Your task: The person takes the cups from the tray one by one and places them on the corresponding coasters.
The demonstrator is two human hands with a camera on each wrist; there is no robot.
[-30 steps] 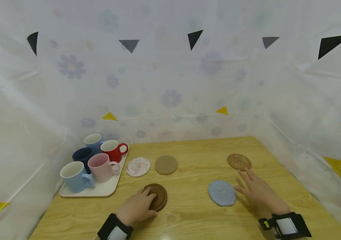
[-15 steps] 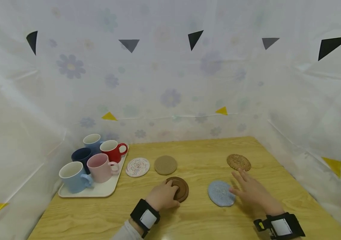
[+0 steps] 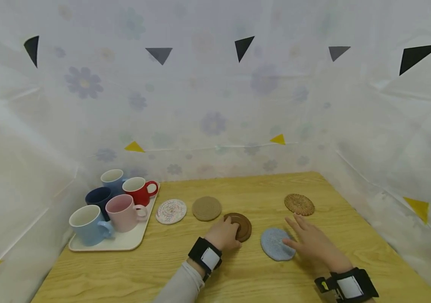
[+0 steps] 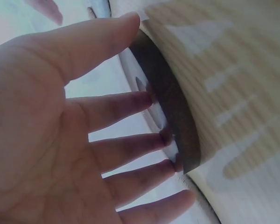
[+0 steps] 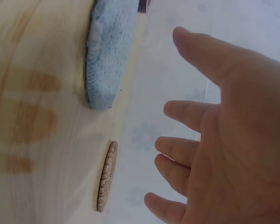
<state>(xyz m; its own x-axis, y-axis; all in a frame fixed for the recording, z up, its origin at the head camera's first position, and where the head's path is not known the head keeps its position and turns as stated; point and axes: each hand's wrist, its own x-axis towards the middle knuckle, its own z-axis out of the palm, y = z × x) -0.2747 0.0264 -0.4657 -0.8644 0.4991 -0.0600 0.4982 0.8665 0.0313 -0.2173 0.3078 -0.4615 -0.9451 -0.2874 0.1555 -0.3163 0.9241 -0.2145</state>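
Note:
My left hand (image 3: 224, 236) grips a round brown coaster (image 3: 244, 229) with a raised rim. In the left wrist view its dark edge (image 4: 175, 112) shows, with the thumb at one end and several fingertips reaching to its far side. My right hand (image 3: 315, 244) has its fingers spread and holds nothing. It hovers over the table beside a light blue coaster (image 3: 276, 246), its thumb overlapping that coaster's right edge in the head view. Just beyond the right fingertips lies a woven brown coaster (image 3: 299, 204). The right wrist view shows the blue coaster (image 5: 109, 56) apart from the fingers.
A white tray (image 3: 134, 242) at the left bears several mugs, among them a pink mug (image 3: 121, 213) and a red mug (image 3: 138, 191). A white speckled coaster (image 3: 171, 211) and a tan coaster (image 3: 206, 208) lie toward the back. White sheeting (image 3: 215, 105) surrounds the table.
My left hand has carried or slid the brown coaster rightward and away from me, toward the middle of the table. My right hand has shifted slightly left. The other coasters have stayed put.

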